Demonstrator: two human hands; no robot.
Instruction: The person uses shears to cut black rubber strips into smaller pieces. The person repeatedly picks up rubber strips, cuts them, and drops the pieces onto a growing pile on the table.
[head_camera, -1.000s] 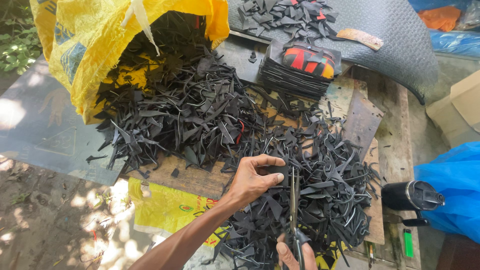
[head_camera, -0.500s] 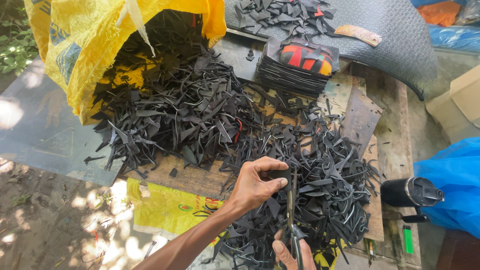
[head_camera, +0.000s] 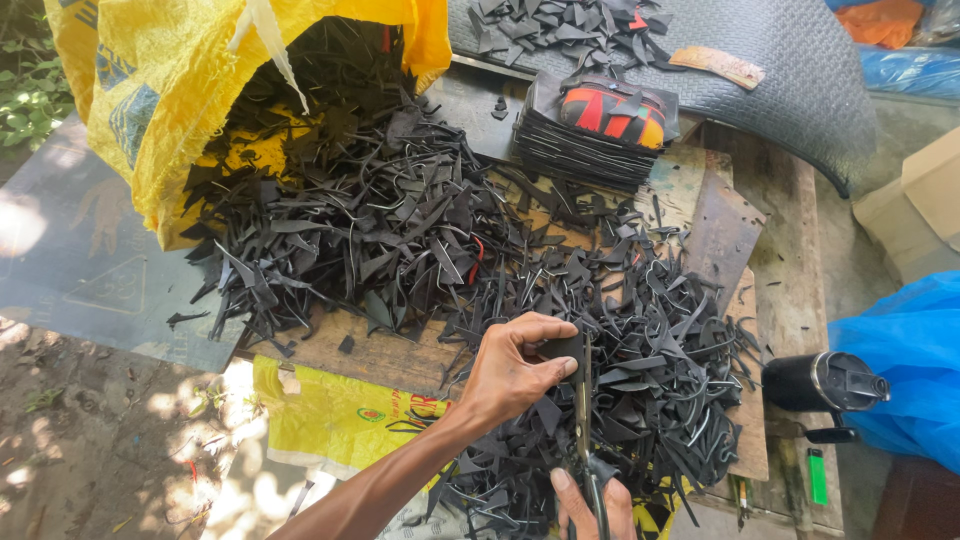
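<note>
While the left hand (head_camera: 510, 370) pinches a small black rubber piece (head_camera: 563, 348) in its fingers, the scissors (head_camera: 583, 400) point toward 12 o'clock, blades touching it. The right hand (head_camera: 592, 505) grips the handles at 6 o'clock.

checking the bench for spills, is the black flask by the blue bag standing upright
No, the black flask lies on its side at the bench edge, next to the blue bag.
</note>
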